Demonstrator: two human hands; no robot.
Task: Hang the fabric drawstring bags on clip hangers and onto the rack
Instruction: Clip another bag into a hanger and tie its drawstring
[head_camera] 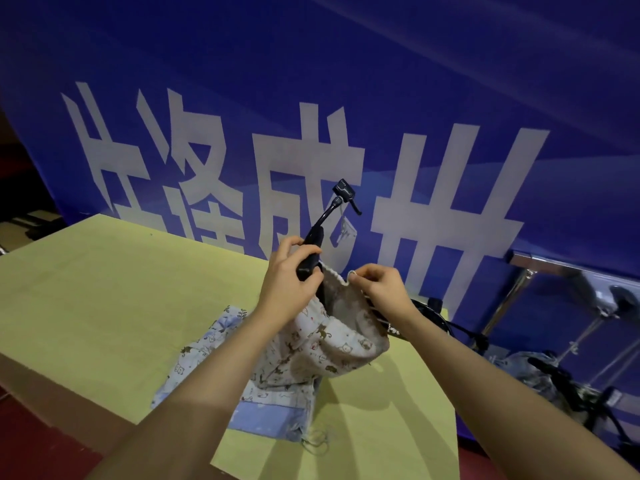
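Cotton, soft and printed with small animals: the bag (332, 337) hangs between both hands above the table (104, 289), its mouth held up and open, its body sagging toward the blue bags (249, 386) heaped flat on the tabletop. The left hand (289, 278) grips the black hanger (313, 251) by its bar, fingers curled round it, the hook end (346, 194) pointing up toward the banner (450, 98). The right hand (382, 284) pinches the bag's rim at the drawstring hem; its other fingers are curled, and whether they also hold the hanger cannot be told. Judged from the drape, the cloth is light, limp and not fragile; it will fold and slip unless taken at the thick gathered hem, the best place for a clip to bite. The rack (540, 296), chrome tubing, stands at the right beyond the table, with darker hangers low beside it.
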